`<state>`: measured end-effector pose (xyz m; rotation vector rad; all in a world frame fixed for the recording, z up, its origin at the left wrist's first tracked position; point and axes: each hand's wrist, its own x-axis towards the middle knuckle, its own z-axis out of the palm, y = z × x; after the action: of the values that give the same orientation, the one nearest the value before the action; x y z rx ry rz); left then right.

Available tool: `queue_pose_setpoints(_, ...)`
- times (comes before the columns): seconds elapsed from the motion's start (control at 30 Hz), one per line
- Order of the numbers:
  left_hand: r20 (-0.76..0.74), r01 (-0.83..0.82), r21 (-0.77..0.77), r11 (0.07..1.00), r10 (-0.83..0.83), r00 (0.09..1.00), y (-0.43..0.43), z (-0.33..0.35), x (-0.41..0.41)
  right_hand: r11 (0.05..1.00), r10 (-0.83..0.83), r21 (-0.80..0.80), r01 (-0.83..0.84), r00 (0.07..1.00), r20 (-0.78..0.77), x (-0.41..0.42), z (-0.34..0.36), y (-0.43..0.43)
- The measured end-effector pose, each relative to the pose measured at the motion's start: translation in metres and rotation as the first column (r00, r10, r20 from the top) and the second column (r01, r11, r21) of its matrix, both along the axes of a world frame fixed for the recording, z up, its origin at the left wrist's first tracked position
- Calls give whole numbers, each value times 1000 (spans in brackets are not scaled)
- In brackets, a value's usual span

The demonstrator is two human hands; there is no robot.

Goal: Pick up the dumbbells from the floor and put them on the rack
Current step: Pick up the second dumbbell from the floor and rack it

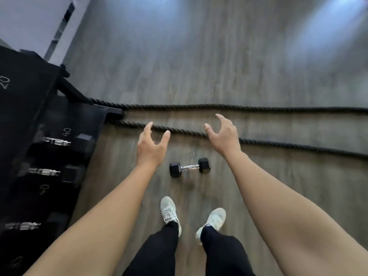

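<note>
Both arms stretched forward, left hand (152, 145) and right hand (223, 134) empty, fingers spread and curled in the air, grasping nothing. One small dumbbell (189, 167) lying on the floor (199, 56) between the forearms, just ahead of two pale sneakers (170, 213), well apart from either palm. To the left, a dark rack (23, 116) with other dumbbells seated in numbered slots. Likely trouble from here: a thick twisted rope (219, 106) running in two strands across the boards just beyond the weight, easy to catch with a toe on a step forward; a grab on one rubbery head rather than the bar, tipping the weight out of the fingers and onto a foot; a hasty set-down on the sloped shelf, knocking a neighbour or pinching a finger between heads. Surfaces: grey wood-grain planking, smooth and faintly glossy under light patches; six-sided black heads, matte, flat-faced and so unlikely to roll; a short bright metal handle, apparently knurled at the middle; coarse braided rope; black, matte rack panels with pale stencilled numbers, blurred and hard to read.
</note>
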<state>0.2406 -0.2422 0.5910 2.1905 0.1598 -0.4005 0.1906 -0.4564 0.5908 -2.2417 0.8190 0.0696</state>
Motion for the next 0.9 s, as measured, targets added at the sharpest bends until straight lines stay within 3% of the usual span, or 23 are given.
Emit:
queue_pose_setpoints(0.2, -152, -201, -20, 979, 196, 969, -42, -118, 28, 995, -22, 91, 30, 996, -86, 18, -134, -53)
queue_pose_setpoints(0.43, -237, -387, 43, 921, 386, 892, -72, -401, 20, 956, -158, 208, 205, 962, -222, 6, -422, -91)
queue_pose_setpoints(0.57, -265, -479, 79, 874, 481, 836, -83, -531, 18, 913, -221, 268, 308, 925, -309, -6, -551, -95)
queue_pose_setpoints(0.8, -314, -448, 210, 869, 494, 810, -63, -644, 10, 870, -207, 332, 364, 882, -423, -11, -653, -91)
queue_pose_setpoints(0.9, -511, -559, 203, 804, 574, 640, -53, -655, -1, 825, -240, 362, 434, 849, -471, -16, -662, -89)
